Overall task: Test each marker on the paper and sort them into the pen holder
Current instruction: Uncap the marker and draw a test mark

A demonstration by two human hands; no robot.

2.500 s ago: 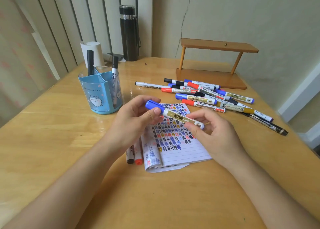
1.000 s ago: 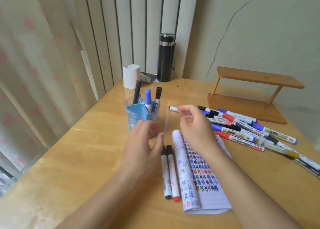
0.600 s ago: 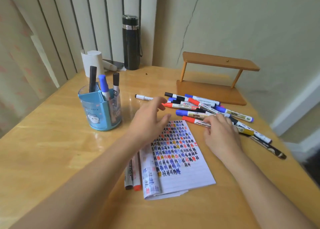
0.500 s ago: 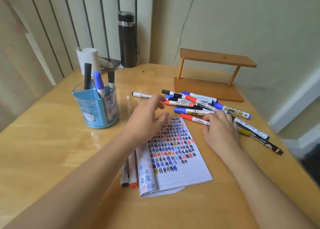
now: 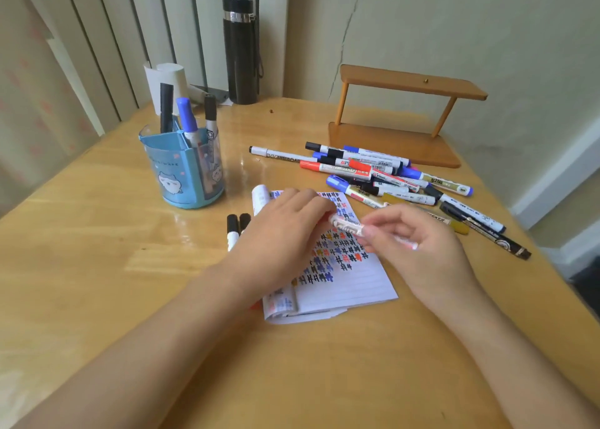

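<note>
While over paper [image 5: 352,284], marker [image 5: 346,226] between left grip [image 5: 280,233] and right grip [image 5: 420,250]

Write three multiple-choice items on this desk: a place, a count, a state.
1. The pen holder stands: A) left of the paper; B) on the wooden shelf; C) behind the flask.
2. Markers in the pen holder: A) one; B) three; C) five.
3. The white-barrelled marker is: A) in the pile; B) in the holder; C) gripped by the right hand.
A: it sits left of the paper. B: two black caps and one blue show. C: the right hand pinches its barrel.
</note>
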